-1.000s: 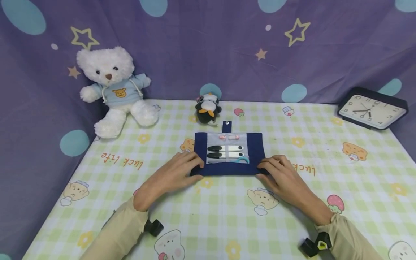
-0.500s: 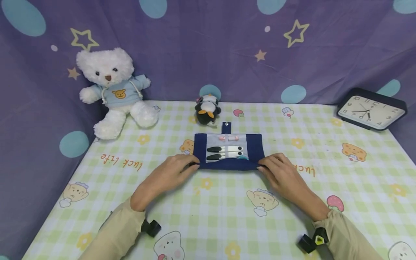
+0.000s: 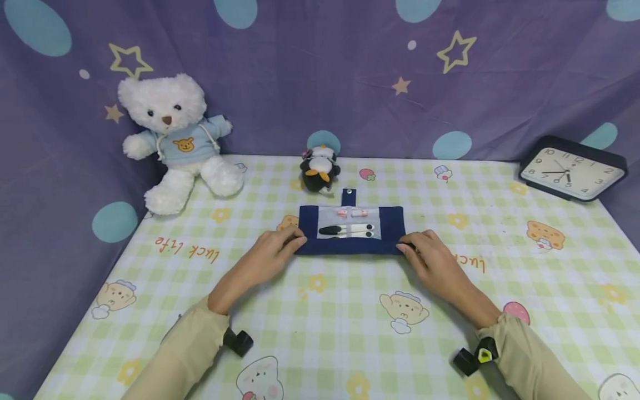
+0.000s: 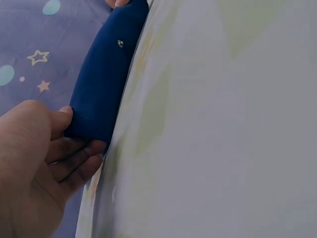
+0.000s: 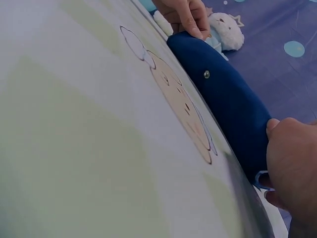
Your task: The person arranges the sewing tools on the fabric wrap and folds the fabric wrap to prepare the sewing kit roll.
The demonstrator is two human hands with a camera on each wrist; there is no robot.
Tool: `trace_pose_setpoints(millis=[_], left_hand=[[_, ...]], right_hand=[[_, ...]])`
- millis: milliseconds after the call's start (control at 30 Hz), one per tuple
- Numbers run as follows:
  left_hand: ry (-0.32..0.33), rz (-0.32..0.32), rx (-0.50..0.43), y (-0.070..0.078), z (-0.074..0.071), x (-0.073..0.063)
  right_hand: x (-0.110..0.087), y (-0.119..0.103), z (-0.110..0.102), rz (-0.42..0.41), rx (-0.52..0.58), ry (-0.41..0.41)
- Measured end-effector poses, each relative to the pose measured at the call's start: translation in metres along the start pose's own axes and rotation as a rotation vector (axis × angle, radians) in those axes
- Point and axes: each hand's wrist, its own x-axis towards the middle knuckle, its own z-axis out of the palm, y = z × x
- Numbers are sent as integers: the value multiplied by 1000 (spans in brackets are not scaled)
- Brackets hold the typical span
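A navy fabric tool roll (image 3: 350, 246) lies on the table, its near part folded over. Its grey lining (image 3: 330, 214) still shows, holding a white tool with a black tip (image 3: 350, 229), part of a second one, and a small pink-and-white item (image 3: 352, 213). My left hand (image 3: 267, 253) pinches the left end of the fold between thumb and fingers. At the opposite end my right hand (image 3: 432, 261) pinches it likewise. A metal snap (image 4: 120, 43) shows on the roll's outer face in both wrist views. A snap strap (image 3: 349, 197) points away at the far edge.
Behind the roll is a small penguin plush (image 3: 320, 168). A white teddy bear (image 3: 180, 144) sits at the back left, and a black-framed clock (image 3: 572, 168) stands at the back right. The checked tablecloth (image 3: 345, 328) meets a purple curtain (image 3: 300, 72) behind.
Both hands have carried the near edge of the roll up and away. The fold now covers the light-blue handle and most of the lower white tool.
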Motion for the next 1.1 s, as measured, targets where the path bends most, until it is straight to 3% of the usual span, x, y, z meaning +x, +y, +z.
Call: trace_pose_setpoints(millis=[267,567,800,1100], left_hand=[[35,-26,-3,-1,6,8],[48,-39,23,-2,8,9],[40,-58,-15,-4,6,10],[23,-121,-53,-5,6,15]], right_hand=[[6,3,3,83,25,15],[9,4,3,94,36,21],[11,4,4,105,46,32],[16,3,5,217,89,-4]])
